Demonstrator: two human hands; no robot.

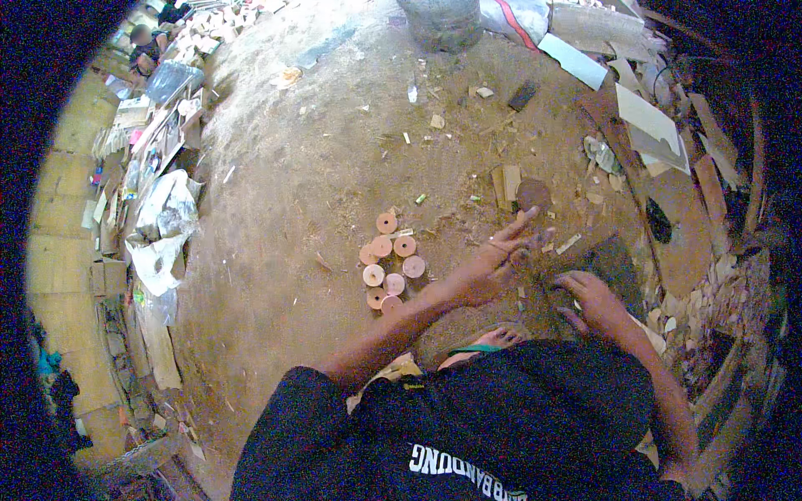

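Note:
My left hand [499,259] reaches out over the dirt floor with its fingers stretched and apart, and nothing shows in it. Just beyond its longest fingertip lies a dark brown round disc [533,194]; whether the finger touches it I cannot tell. Closer to my body, my right hand [591,299] is half curled, with a gap between thumb and fingers and no object visible there. Left of my left forearm sits a cluster of round, pinkish wooden discs, several with a centre hole, among them one at the far end [386,223] and a pale one [373,275].
Small flat wood pieces [506,185] lie beside the brown disc. Boards and scrap [652,125] crowd the right side, with wood chips lower down. A grey bucket-like container [441,23] stands at the far end. White plastic sheeting [167,221] lies left; a person [146,58] is far left.

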